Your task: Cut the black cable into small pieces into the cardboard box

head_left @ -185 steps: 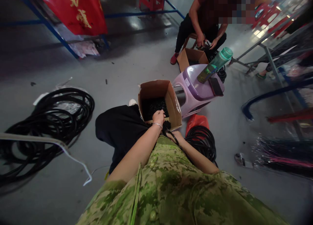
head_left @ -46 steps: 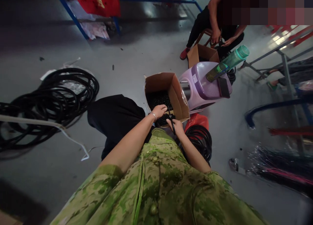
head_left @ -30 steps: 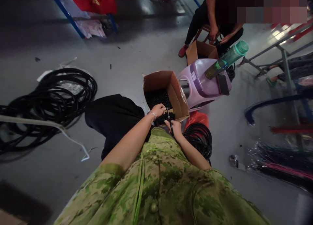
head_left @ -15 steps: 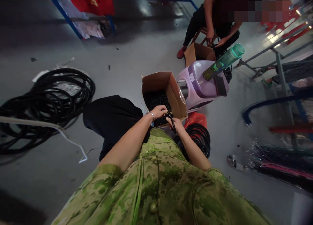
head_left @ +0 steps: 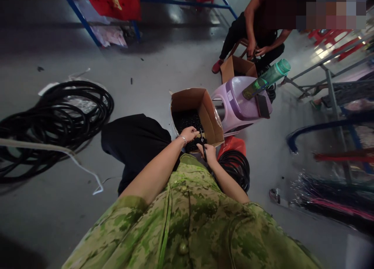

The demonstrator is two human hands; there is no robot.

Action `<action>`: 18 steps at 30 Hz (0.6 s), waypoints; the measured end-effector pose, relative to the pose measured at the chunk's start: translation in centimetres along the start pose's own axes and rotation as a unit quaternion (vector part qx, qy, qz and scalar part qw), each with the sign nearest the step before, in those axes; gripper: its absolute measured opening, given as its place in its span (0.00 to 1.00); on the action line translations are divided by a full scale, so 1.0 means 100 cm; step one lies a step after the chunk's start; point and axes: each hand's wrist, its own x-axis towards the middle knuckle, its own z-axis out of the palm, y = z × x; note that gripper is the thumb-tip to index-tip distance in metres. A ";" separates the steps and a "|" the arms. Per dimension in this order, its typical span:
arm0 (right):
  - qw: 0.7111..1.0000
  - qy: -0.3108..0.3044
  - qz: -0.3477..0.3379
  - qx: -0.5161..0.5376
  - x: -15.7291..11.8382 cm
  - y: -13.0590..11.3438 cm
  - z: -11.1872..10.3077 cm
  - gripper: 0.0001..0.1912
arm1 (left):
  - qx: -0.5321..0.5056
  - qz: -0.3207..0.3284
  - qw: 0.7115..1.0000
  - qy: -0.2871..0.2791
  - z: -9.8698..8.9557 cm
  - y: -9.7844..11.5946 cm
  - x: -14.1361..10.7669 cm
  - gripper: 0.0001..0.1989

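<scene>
My left hand [head_left: 190, 134], with a bracelet at the wrist, is closed over the front of an open cardboard box [head_left: 212, 122]; what it pinches is too small to name. My right hand [head_left: 208, 152], just to its right, is wrapped round dark scissors [head_left: 203, 144], whose blades point up toward the left fingertips. Many small black pieces [head_left: 187, 119] lie in the box below the hands. Beside my right forearm is a coil of black tubing [head_left: 237, 169] on a red bag [head_left: 235, 145].
A purple stool [head_left: 239, 105] bears a green bottle [head_left: 265, 80] and a dark flat object [head_left: 263, 106]. Behind it a seated person [head_left: 251, 23] works over another cardboard box [head_left: 233, 68]. Large black coils [head_left: 52, 121] lie on the floor at left; metal racks stand at right.
The scissors in my right hand now point upward with their blades showing, and that hand has shifted slightly left. The view has moved a little.
</scene>
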 end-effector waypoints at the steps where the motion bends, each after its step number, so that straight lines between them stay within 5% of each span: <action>1: 1.000 -0.003 0.006 -0.008 0.002 0.001 0.000 0.28 | 0.005 0.000 1.000 0.002 0.000 0.000 0.000 0.04; 18: 0.991 -0.101 -0.023 0.086 0.010 0.006 -0.022 0.26 | -0.040 0.026 0.999 -0.022 -0.002 0.015 -0.010 0.02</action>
